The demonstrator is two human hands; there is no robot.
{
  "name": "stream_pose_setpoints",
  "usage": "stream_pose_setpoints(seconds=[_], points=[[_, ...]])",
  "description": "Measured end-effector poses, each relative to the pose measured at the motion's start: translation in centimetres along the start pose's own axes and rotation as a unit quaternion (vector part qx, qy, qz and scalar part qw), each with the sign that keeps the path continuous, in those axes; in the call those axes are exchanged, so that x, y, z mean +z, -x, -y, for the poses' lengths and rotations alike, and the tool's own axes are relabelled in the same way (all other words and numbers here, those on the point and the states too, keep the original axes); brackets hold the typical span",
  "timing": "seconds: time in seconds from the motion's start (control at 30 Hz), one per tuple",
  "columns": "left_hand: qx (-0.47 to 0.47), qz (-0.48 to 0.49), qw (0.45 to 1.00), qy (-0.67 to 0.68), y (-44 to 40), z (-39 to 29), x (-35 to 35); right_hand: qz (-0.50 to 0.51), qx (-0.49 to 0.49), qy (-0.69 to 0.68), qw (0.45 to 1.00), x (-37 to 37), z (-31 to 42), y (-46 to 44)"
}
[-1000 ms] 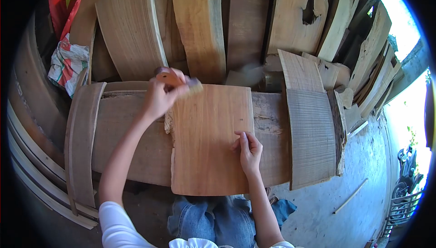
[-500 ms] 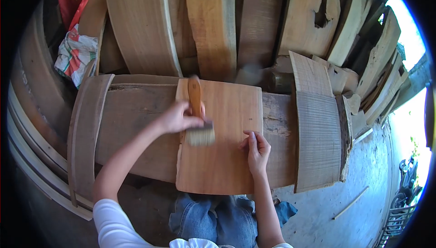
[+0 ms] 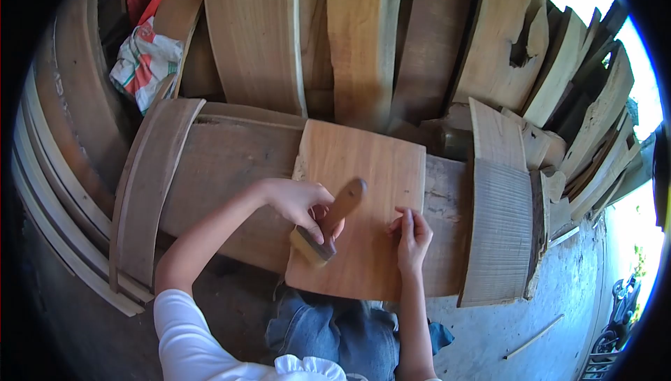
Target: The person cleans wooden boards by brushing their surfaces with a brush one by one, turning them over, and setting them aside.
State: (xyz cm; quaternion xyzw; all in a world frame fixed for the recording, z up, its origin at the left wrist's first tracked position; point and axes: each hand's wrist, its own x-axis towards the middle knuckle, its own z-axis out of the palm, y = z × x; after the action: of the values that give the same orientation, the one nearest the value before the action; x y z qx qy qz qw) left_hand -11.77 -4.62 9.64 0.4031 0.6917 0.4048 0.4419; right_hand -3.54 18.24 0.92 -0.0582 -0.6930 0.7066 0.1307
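Note:
A smooth reddish-brown board [image 3: 363, 164] lies across a darker plank in front of me. My left hand [image 3: 305, 205] is closed around a wide paintbrush [image 3: 347, 201] near its ferrule. Its wooden handle tilts up to the right, and the pale bristles point down over the board's lower left, slightly blurred. Whether the bristles touch the wood I cannot tell. At the board's right edge, my right hand [image 3: 412, 238] has its fingers curled and thumb against them; anything inside that grip is too small or hidden to make out.
Beneath the board runs a long dark plank [image 3: 237, 161]. A ridged panel [image 3: 500, 231] stands over its right part, and a curved slab [image 3: 155, 185] over its left. Tall wooden slabs [image 3: 255, 32] lean behind. A thin stick [image 3: 533, 337] lies on the concrete floor.
The paintbrush has moved toward the board's lower left, and its handle now leans right instead of standing upright. My right hand stays by the right edge. The whole view has shifted slightly.

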Motion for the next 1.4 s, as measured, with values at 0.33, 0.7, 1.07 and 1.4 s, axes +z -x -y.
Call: stream_pose_setpoints(seconds=[0.33,0.7,1.07,1.4], points=[[0.042,-0.668,0.687,-0.282,-1.6,8.3,-9.5,0.004,-0.022,0.005,1.0,-0.2,-0.3,-0.2],[0.226,-0.491,0.718,-0.438,-9.3,0.3,-2.7,-0.005,-0.045,0.043,0.998,-0.2,-1.5,-0.3],[0.128,-0.248,0.811,-0.514,-23.1,-0.7,3.1,0.119,-0.189,0.274,0.935,0.7,-0.1,0.9],[0.447,-0.061,0.879,-0.157,-16.1,-8.6,14.7,0.071,-0.217,0.399,0.888,1.9,-0.8,0.5]])
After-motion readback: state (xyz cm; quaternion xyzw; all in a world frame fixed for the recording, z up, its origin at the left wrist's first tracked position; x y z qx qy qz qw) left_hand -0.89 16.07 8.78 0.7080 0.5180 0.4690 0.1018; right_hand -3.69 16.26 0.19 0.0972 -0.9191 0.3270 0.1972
